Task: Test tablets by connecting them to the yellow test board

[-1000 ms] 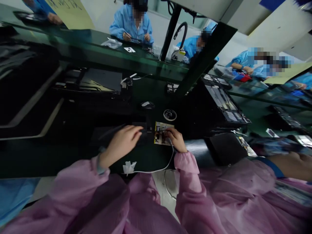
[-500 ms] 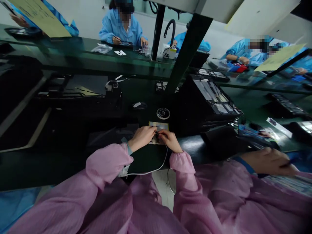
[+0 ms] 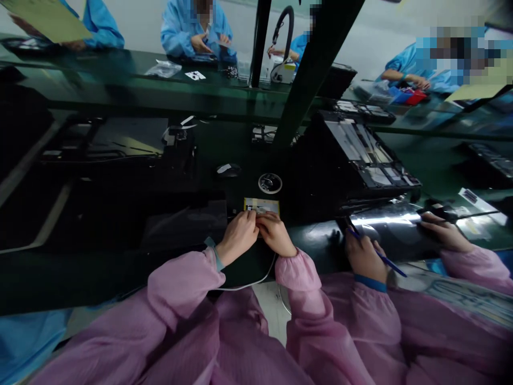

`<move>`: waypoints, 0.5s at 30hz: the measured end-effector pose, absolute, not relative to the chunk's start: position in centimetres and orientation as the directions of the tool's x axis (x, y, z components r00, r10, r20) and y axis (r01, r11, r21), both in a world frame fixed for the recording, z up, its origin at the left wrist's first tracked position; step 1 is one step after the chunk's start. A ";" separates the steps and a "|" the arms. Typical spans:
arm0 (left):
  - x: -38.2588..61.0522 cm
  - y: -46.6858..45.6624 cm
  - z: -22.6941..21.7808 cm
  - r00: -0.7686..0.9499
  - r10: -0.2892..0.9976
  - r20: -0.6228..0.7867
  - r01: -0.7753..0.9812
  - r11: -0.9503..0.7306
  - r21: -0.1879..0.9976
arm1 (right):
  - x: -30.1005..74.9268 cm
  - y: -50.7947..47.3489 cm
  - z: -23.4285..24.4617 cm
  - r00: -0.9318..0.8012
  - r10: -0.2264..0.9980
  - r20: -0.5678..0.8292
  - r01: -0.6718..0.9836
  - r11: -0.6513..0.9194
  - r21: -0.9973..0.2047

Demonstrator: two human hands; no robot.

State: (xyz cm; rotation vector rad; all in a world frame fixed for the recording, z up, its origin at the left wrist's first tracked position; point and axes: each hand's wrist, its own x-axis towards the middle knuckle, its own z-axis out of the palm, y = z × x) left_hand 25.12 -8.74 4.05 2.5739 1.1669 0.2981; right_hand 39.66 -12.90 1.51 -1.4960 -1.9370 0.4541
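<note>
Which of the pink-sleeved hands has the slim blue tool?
The co-worker's hand with the blue wristband: the slim blue tool slants across it. Their other hand shows none; the person's left hand and right hand meet at the yellow-edged piece.

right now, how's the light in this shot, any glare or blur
In the head view, bright glare streaks the glossy dark sheet at right; the head view's upper right corner looks soft; in the head view, the black panel sinks into shadow, while the left hand and right hand show fairly clearly.
</note>
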 end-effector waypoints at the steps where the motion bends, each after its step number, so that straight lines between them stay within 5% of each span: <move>1: 25.3 -9.0 3.9 0.636 0.769 0.064 0.706 -0.614 0.353 | 39.5 -12.8 1.3 -0.151 0.947 0.283 0.736 0.298 -0.607; 8: 22.8 -7.1 5.2 0.634 0.773 -0.016 0.674 -0.542 0.501 | 40.6 -13.4 2.2 -0.085 0.965 0.248 0.675 0.239 -0.698; 12: 20.7 -3.2 6.1 0.636 0.765 0.102 0.648 -0.600 0.469 | 41.2 -12.3 4.5 0.050 0.983 0.177 0.589 0.114 -0.800; 15: 21.0 -1.2 5.1 0.696 0.717 0.042 0.663 -0.664 0.347 | 39.7 -10.2 5.2 0.070 0.997 -0.043 0.794 -0.082 -0.602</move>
